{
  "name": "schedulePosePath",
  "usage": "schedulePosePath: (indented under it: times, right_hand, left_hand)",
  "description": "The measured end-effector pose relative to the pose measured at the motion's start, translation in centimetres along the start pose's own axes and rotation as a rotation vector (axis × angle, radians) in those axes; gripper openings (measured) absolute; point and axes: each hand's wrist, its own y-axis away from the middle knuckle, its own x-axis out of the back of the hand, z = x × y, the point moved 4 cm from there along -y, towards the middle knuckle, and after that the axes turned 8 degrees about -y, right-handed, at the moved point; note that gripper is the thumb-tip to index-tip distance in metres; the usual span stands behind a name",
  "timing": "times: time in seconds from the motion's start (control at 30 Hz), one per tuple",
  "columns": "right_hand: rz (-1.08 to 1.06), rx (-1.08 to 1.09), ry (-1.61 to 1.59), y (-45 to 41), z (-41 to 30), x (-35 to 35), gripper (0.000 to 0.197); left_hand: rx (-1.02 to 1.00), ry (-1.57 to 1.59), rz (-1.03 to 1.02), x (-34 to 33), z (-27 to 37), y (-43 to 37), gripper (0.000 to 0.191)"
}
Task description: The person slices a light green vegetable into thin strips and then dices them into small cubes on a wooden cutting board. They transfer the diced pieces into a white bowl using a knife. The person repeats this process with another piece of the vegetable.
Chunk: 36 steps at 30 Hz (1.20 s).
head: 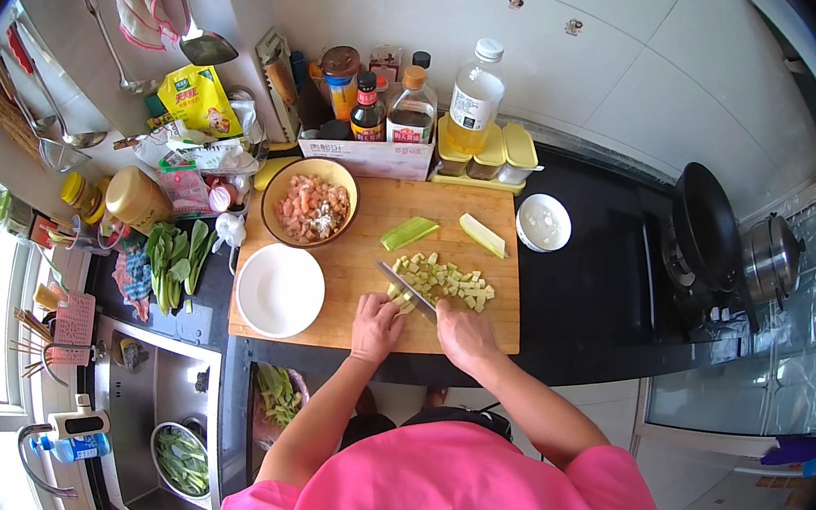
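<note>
My right hand grips a kitchen knife by its handle, the blade slanting to the upper left over a wooden cutting board. Left of the blade, the curled fingers of my left hand hold down a pale green vegetable piece, mostly hidden under them. To the right of the knife lies a spread of small diced vegetable cubes. Two longer vegetable pieces rest farther back: a green-skinned one and a paler wedge.
On the board's left stand a white bowl and a bowl of diced raw meat. A small white bowl sits to the right. Bottles and seasoning boxes line the back. A sink is at left, a wok far right.
</note>
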Motion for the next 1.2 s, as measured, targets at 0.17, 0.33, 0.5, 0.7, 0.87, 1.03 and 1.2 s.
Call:
schedulePosePath:
  times: [0.17, 0.33, 0.5, 0.7, 0.87, 1.03, 1.2]
  right_hand:
    - [0.026, 0.038, -0.001, -0.4, 0.7, -1.5, 0.015]
    - [0.120, 0.058, -0.034, 0.2, 0.0, -0.3, 0.015]
    - [0.039, 0.024, -0.003, -0.3, -0.3, -1.2, 0.014]
    - [0.057, 0.034, -0.027, 0.3, -0.9, -0.3, 0.013]
    - [0.010, 0.024, 0.018, -0.1, -0.8, -1.8, 0.013]
    - [0.034, 0.026, -0.002, 0.4, -1.9, 0.1, 0.013]
    - [-0.011, -0.020, 0.003, 0.0, -1.6, -1.7, 0.014]
  left_hand:
    - [-0.014, -0.054, -0.017, -0.8, -0.4, 0.8, 0.017]
    - [0.007, -0.003, -0.023, -0.1, -0.5, 0.8, 0.018]
    - [0.010, 0.021, -0.065, 0.2, -0.6, 1.1, 0.020]
    - [0.001, 0.040, -0.047, 0.7, -0.7, 1.6, 0.017]
    - [0.010, 0.045, -0.080, -0.3, -1.5, 2.8, 0.013]
    - [-0.002, 0.048, -0.048, 0.2, -1.2, 2.5, 0.012]
    - [-0.018, 0.068, -0.056, 0.1, -1.3, 2.5, 0.012]
